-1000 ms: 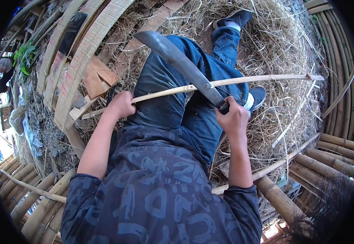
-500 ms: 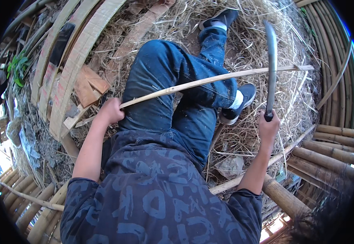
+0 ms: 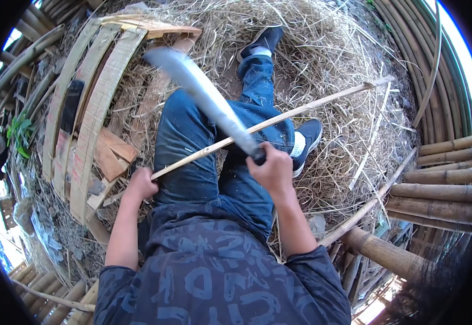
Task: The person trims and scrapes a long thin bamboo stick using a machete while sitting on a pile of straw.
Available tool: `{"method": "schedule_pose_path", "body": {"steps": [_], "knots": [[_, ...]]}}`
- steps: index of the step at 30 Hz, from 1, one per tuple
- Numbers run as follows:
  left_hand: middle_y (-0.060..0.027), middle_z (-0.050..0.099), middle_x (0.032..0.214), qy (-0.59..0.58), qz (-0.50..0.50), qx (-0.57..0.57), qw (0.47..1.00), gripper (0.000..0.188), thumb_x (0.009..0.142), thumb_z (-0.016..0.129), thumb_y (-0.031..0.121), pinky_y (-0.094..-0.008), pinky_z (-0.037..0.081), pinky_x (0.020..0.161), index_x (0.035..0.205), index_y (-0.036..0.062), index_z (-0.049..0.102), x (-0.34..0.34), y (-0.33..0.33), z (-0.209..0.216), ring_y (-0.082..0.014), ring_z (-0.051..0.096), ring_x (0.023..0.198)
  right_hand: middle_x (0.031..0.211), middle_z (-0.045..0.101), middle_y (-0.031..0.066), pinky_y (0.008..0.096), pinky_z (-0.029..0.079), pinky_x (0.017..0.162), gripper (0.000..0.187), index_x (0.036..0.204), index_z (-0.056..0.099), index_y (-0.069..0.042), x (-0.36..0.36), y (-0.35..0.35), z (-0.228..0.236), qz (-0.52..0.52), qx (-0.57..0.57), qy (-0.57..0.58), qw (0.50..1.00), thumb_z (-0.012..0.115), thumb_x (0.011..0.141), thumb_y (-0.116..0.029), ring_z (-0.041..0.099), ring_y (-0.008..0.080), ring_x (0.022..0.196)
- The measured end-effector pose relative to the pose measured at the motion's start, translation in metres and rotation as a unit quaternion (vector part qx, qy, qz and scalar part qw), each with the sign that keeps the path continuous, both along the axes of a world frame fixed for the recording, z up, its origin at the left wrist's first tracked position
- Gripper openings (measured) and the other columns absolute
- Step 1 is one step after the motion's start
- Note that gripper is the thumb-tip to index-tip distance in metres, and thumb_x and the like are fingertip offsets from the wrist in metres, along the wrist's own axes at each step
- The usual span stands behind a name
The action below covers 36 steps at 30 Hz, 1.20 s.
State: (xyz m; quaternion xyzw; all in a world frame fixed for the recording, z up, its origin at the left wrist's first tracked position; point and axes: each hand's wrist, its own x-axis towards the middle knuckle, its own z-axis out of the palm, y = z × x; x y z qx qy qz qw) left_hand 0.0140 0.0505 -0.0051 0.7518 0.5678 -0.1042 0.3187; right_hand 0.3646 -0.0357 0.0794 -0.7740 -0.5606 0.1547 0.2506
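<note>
1. Bamboo strip (image 3: 290, 114): slants across the jeans (image 3: 181, 127), far end past their right side. Looks light and springy, stiff enough lengthwise, likely to split along the grain. Surface looks dry, so probably not slippery. Best hold: left part, clear of the blade; mind splinters.
2. Machete (image 3: 206, 92): slants over the jeans, crossing the strip in view; blade blurred, contact can't be told. Likely blade-heavy; take it by the dark handle (image 3: 258, 157) only.
3. Right hand (image 3: 272, 168): at the jeans' right side, fingers wrapped round the machete handle.
4. Left hand (image 3: 141, 184): just left of the jeans, fingers clenched round the strip.
</note>
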Motion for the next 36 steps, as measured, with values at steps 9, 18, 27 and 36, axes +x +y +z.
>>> {"method": "schedule_pose_path", "body": {"steps": [9, 18, 27, 36], "knots": [[-0.0300, 0.059, 0.078, -0.046, 0.016, 0.006, 0.999, 0.020, 0.060, 0.055, 0.008, -0.0466, 0.050, 0.074, 0.073, -0.0054, 0.062, -0.009, -0.001, -0.018, -0.0452, 0.059, 0.082, 0.069, 0.065, 0.0156, 0.0417, 0.052, 0.062, 0.031, 0.084, 0.063, -0.006, 0.029, 0.023, -0.002, 0.067, -0.023, -0.099, 0.993, 0.074, 0.065, -0.028, 0.065, 0.0329, 0.066], [-0.0312, 0.058, 0.076, -0.069, 0.015, 0.012, 0.997, 0.021, 0.057, 0.054, 0.007, -0.0472, 0.050, 0.072, 0.072, -0.0063, 0.061, -0.011, -0.001, -0.019, -0.0459, 0.059, 0.080, 0.068, 0.065, 0.0138, 0.0404, 0.051, 0.063, 0.020, 0.084, 0.067, -0.005, 0.164, 0.011, 0.040, -0.231, -0.098, -0.029, 0.968, 0.070, 0.073, -0.022, 0.065, 0.0281, 0.063], [-0.0297, 0.060, 0.076, -0.013, -0.001, 0.019, 1.000, 0.016, 0.058, 0.055, 0.007, -0.0473, 0.050, 0.073, 0.068, -0.0048, 0.059, -0.007, -0.001, -0.013, -0.0452, 0.060, 0.080, 0.064, 0.063, 0.0138, 0.0393, 0.049, 0.060, 0.018, 0.077, 0.062, -0.001, 0.122, -0.005, 0.040, -0.186, -0.016, -0.038, 0.982, 0.068, 0.072, -0.018, 0.064, 0.0293, 0.060], [-0.0275, 0.059, 0.070, -0.030, 0.005, 0.106, 0.994, 0.015, 0.058, 0.055, 0.009, -0.0500, 0.050, 0.072, 0.067, -0.0022, 0.061, -0.004, -0.013, -0.011, -0.0442, 0.060, 0.075, 0.070, 0.065, 0.0174, 0.0427, 0.053, 0.066, 0.028, 0.076, 0.063, -0.004, 0.065, 0.026, 0.041, 0.007, -0.145, -0.187, 0.972, 0.069, 0.070, -0.031, 0.066, 0.0335, 0.068]]}}
